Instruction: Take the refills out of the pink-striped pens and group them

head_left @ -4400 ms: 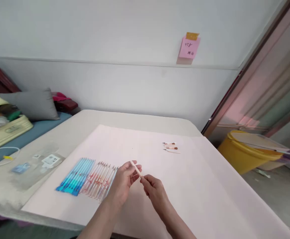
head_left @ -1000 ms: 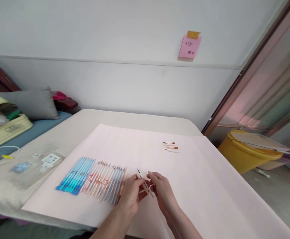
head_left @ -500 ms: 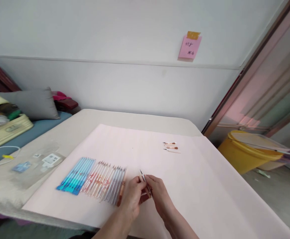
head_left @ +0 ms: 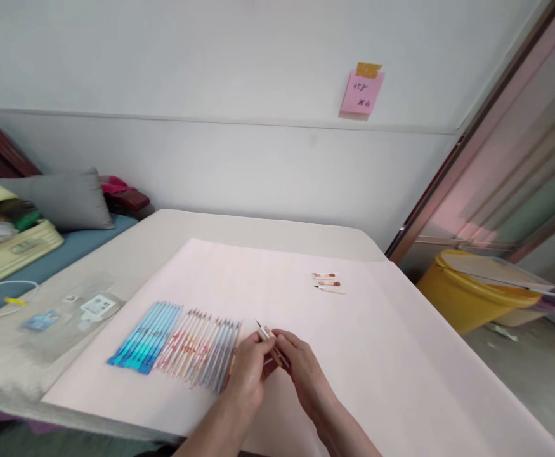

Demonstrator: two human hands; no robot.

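My left hand (head_left: 251, 362) and my right hand (head_left: 302, 360) meet over the pink sheet, fingers of both closed round a slim white pen (head_left: 262, 329) with a dark pointed tip. The tip points up and to the left. Against the pen lies a pale pinkish tube-like piece (head_left: 271, 332), mostly hidden by the fingers. Just left of my left hand, rows of slender pens lie side by side: blue ones (head_left: 146, 336), then red-and-white ones (head_left: 186, 343) and greyish ones (head_left: 220, 355). A brown-patterned pen (head_left: 233, 362) at that row's end is partly covered by my left hand.
Farther back lie several loose pen pieces (head_left: 325, 279), some brown-patterned. Clear plastic packaging (head_left: 75, 314) rests on the left of the table. A yellow bin (head_left: 472, 292) stands beyond the right edge. The wall (head_left: 239, 171) closes off the back.
Both hands have shifted slightly; the pen's tip has moved left and up. The pale piece beside it shows more clearly. The brown-patterned pen is more covered by my left hand.
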